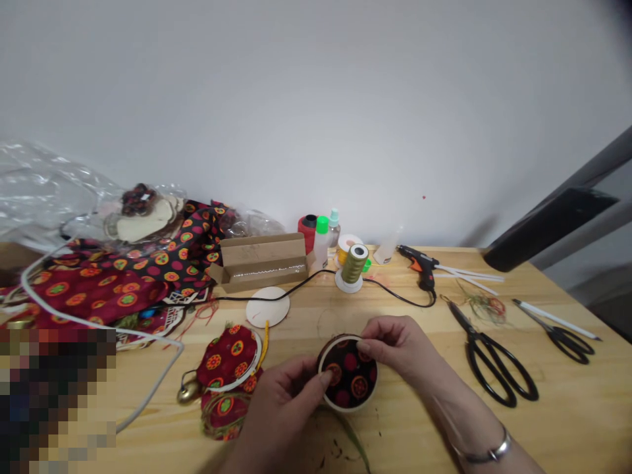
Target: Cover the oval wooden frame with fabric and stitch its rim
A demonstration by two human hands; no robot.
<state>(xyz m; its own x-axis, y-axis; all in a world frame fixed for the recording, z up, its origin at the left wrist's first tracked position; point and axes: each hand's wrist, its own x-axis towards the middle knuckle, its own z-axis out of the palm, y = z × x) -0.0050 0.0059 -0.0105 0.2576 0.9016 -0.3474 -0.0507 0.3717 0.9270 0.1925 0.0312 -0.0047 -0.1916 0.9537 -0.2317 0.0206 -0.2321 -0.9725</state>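
Note:
A round fabric-covered disc [349,378] with a black cloth of red and orange dots and a pale rim is held just above the wooden table [567,408]. My left hand [281,408] pinches its left edge with closed fingers. My right hand [399,345] pinches its top right rim with thumb and fingers; a metal bracelet is on that wrist. Left of the disc lie two similar fabric-covered rounds [230,359], one with a yellow cord and a small brass bell [187,393].
Large black scissors [494,362] and smaller scissors [563,332] lie to the right. A glue gun [419,266] with its black cord, glue sticks, thread spools [353,263], small bottles, a cardboard box [261,262], a bare white disc [268,306] and patterned fabric [108,276] fill the back.

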